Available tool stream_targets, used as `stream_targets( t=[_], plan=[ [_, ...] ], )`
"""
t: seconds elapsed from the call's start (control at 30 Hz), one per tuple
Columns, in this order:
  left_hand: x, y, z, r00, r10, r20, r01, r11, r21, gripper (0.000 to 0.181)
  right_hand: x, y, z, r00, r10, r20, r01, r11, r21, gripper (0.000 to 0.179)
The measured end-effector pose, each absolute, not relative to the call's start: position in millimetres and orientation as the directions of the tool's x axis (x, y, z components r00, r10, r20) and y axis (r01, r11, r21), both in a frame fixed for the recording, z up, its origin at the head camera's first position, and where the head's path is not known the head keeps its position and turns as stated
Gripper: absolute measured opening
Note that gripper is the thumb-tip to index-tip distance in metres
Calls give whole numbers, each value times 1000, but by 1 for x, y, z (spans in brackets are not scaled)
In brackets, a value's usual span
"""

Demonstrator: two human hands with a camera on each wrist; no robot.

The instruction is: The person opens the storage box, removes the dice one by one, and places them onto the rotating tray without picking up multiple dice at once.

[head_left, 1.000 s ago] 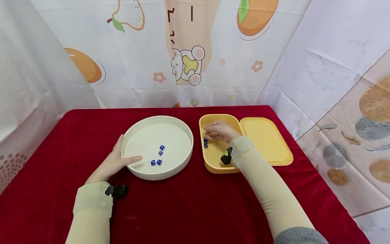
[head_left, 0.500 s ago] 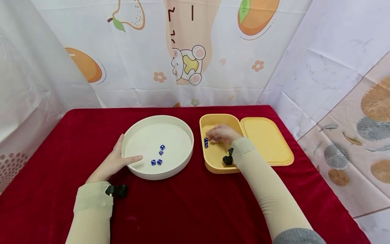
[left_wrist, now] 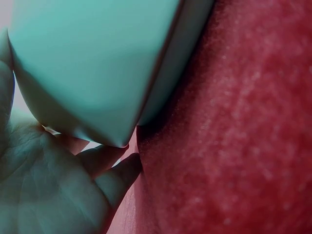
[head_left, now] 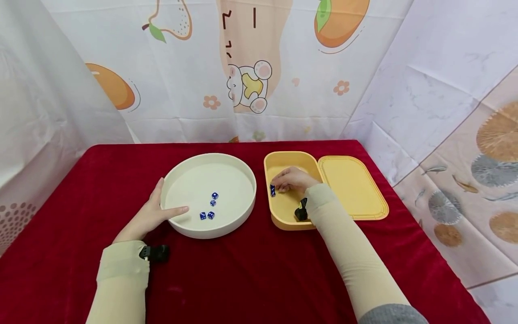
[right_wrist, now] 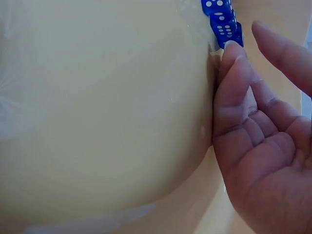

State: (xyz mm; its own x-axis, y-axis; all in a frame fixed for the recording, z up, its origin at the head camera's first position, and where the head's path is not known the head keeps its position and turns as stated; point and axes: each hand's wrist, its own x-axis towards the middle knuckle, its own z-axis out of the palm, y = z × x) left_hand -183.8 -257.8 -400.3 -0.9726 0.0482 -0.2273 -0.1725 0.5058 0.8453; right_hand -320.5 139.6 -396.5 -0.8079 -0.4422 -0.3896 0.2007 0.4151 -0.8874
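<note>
My left hand (head_left: 147, 216) holds the near left side of a round cream tray (head_left: 243, 216). Its thumb reaches over the rim while the other fingers lie along the outside wall, as the left wrist view also shows. Several blue dice (head_left: 211, 215) with white pips lie on the tray floor. Inside a yellow box (head_left: 289, 224), my right hand (head_left: 296, 179) is at the left wall. In the right wrist view its fingertips touch one end of a row of blue dice (right_wrist: 225, 28); one digit stands apart from them.
A yellow lid (head_left: 356, 189) lies flat against the right side of the box. Red cloth (head_left: 226, 279) covers the table. Printed curtains (head_left: 182, 90) hang behind and at both sides. Each wrist carries a small black camera (head_left: 159, 253).
My right hand has come down and nearer within the yellow box, to the dice at its left wall. The left hand, the tray and its dice stay in place.
</note>
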Motion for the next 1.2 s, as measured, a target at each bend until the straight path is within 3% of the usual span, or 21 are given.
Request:
stream_targets(
  t=[0.53, 1.2],
  plan=[
    [-185, -259, -401, -971, 46, -237, -178, 527, 831, 126, -320, 136, -399, -811, -460, -361, 88, 513, -854, 29],
    [-189, -260, -403, -972, 44, -232, -173, 538, 825, 126, -318, 137, -397, -823, -442, -357, 57, 561, -826, 23]
  ],
)
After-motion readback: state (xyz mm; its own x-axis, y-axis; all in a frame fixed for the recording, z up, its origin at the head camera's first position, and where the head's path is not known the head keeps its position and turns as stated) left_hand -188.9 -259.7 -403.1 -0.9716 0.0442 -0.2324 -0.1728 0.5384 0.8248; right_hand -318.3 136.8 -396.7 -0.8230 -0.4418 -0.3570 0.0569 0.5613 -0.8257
